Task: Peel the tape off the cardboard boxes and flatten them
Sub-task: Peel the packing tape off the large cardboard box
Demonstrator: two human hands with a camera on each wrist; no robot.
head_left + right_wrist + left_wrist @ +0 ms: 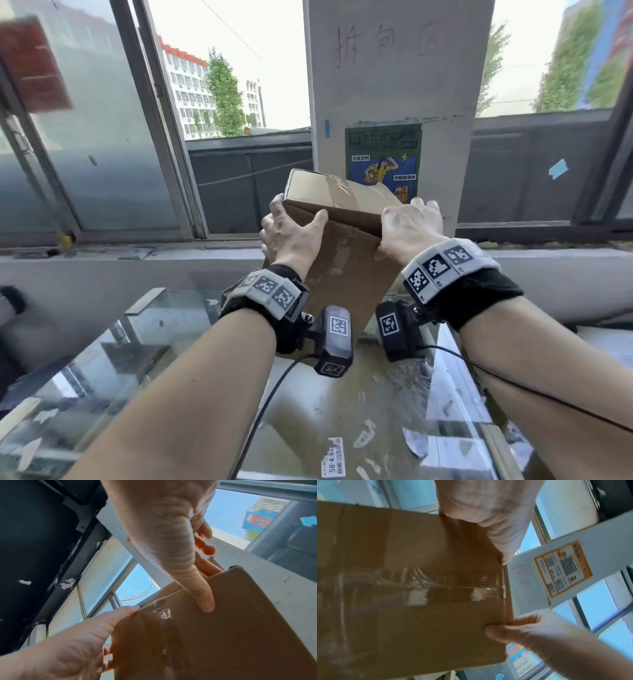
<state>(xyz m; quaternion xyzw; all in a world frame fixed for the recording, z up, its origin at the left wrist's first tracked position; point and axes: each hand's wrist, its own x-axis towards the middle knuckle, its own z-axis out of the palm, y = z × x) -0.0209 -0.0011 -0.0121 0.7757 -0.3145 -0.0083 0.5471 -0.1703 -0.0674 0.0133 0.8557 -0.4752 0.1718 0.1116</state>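
fingers (279,209) curled round the brown cardboard box (346,260) – both sides | left hand (287,236), right hand (409,228) hold it | clear tape (418,596) stuck on

The cardboard box (337,240) is held tilted above the glass counter (144,359), gripped at nine o'clock by the left hand (287,233) and at three o'clock by the right hand (409,228); at twelve o'clock, behind it, the pillar (394,85) is seen.

Cardboard box (342,240) base hidden behind wrists, left hand (291,236) fingertips behind box — red object (32,65) blurred
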